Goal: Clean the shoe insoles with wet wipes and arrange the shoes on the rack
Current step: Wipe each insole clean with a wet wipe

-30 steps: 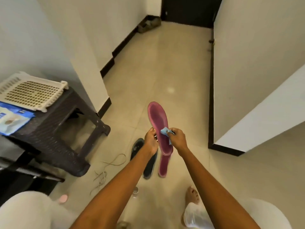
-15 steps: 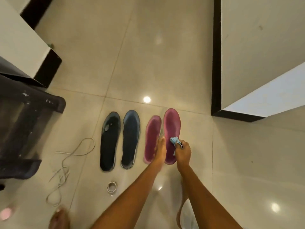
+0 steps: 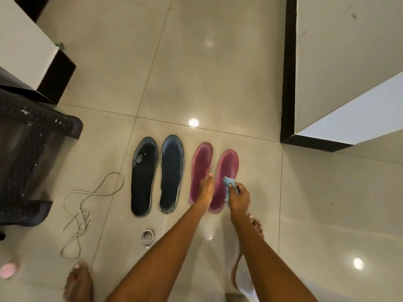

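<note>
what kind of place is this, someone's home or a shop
Most likely a home hallway or entry area: glossy tiled floor, plain walls with dark skirting, and a dark woven-look plastic stool beside four insoles laid out on the floor.

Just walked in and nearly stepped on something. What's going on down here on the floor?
A person is cleaning shoe insoles. Four lie in a row on the floor: two dark insoles on the left, two pink insoles on the right. The left hand rests straight-fingered between the pink pair, while the right hand pinches a blue wipe over the rightmost one. Loose laces and a tape roll lie nearby.
</note>
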### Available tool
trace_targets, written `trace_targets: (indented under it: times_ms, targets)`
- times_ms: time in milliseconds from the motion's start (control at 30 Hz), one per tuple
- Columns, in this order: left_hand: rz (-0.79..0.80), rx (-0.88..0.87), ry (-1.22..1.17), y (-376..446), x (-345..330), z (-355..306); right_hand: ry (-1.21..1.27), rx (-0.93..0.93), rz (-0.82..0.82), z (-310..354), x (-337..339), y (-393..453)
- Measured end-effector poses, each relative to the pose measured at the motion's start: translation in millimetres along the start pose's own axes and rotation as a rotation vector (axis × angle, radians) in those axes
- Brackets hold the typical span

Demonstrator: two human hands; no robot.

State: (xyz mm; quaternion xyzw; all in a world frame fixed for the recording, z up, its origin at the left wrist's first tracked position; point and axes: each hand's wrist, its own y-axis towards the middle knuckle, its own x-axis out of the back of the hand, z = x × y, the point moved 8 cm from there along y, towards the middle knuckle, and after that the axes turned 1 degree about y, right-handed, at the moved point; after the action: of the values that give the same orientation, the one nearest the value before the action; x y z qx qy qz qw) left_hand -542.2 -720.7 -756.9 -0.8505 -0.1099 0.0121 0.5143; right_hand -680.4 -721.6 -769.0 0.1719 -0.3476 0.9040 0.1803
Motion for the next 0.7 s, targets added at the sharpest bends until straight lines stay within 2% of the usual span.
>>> trace_targets:
  times_ms: [133, 267, 400, 500, 600, 700]
  targets:
    - [0.057, -0.057, -0.045, -46.8, 19.4, -25.4, 0.061, 0.053, 0.101, 45.9, 1.6, -44.4]
    - [0.098, -0.23, -0.098, -111.6, 59.4, -45.4, 0.13, 0.101, 0.22, 96.3, -0.1, -106.3]
    - [0.02, -0.352, -0.191, -168.3, 121.2, -54.2, 0.095, 0.195, 0.496, 151.8, -13.2, -177.7]
    - [-0.084, -0.356, -0.316, -210.2, 177.3, -55.7, 0.062, 0.215, 0.694, 179.8, -28.7, -237.8]
    - [-0.14, -0.344, -0.468, -245.0, 229.1, -55.0, -0.027, 0.337, 0.87, 202.3, -48.4, -297.4]
    - [-0.134, -0.368, -0.539, -271.6, 274.1, -61.0, -0.104, 0.501, 0.903, 226.5, -66.5, -349.8]
